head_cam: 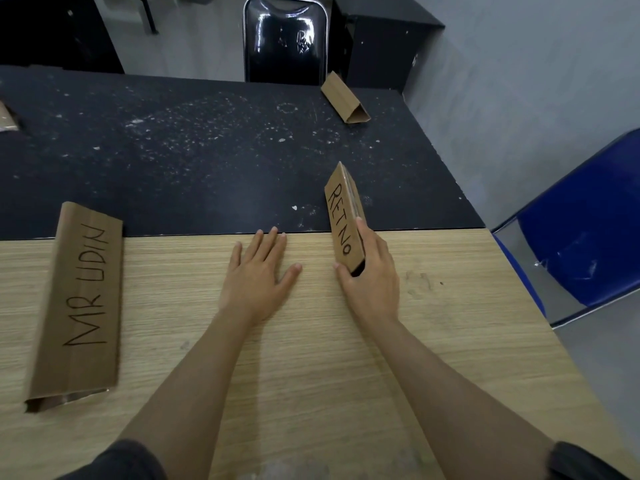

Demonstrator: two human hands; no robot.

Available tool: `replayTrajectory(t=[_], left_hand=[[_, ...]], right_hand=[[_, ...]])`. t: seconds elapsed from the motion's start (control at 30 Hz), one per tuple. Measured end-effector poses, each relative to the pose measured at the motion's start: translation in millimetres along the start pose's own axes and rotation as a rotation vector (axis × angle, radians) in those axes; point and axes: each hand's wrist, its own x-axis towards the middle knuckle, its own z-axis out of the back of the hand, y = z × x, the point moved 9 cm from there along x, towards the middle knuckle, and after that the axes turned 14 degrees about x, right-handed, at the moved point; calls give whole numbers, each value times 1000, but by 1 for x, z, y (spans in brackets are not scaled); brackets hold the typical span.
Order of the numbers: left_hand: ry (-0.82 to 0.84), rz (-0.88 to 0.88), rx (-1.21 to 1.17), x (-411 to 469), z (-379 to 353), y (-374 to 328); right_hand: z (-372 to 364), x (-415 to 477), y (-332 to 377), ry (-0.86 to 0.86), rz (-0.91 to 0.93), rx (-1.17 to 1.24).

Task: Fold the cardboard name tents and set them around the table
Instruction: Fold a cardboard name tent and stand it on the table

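My left hand (258, 277) lies flat, palm down, fingers spread and pointing ahead. My right hand (369, 277) is curled in a grip, thumb on one side and fingers on the other. Both forearms reach forward, bare.

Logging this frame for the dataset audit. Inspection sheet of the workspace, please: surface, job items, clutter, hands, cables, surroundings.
Surface: light wood table butted against a scuffed black table.
Job's things: RETNO tent folded, held; MR UDIN tent lying flattened at left; folded blank-side tent at the far edge.
Clutter: cardboard piece cut off at the left border.
Grippers: left hand flat, empty; right hand gripping the RETNO tent.
Cables: nothing seen.
Surroundings: black chair beyond the table, blue chair at right.
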Motion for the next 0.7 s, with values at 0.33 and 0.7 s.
replayTrajectory(t=[0.33,0.7], left_hand=[[-43,11,-31,-2,3,0],[-175,114,-264,-49,19,5]], right_hand=[[-2,-2,-2,-7,5,5],[18,-25,22,-21,100,-54]])
